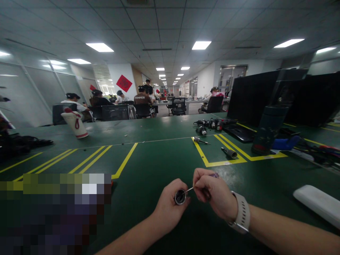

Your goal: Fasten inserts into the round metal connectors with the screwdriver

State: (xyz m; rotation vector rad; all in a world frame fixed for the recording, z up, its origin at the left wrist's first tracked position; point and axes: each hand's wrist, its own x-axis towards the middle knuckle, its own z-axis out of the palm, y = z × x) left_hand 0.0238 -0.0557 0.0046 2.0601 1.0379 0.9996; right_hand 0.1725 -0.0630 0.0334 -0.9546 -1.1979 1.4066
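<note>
My left hand [172, 203] is closed around a short round metal-rimmed connector-like part [180, 197], its dark open end facing me. My right hand [212, 193] grips a small screwdriver [214, 175]; a bit of its purple handle shows above the fingers. The thin shaft slants down to the left, and its tip reaches into the open end of the round part. My fingers hide most of both things. Beyond my right hand, a dark cylindrical part [229, 153] and a smaller part with a thin pin [200, 141] lie inside yellow tape lines.
Several black and silver parts [202, 130] lie farther back on the green table [159, 148]. A dark bottle [269, 127] stands at right, before black monitors [255, 95]. A white object [317, 203] lies near my right forearm. A cream cup-like container [75, 124] stands far left. People sit beyond.
</note>
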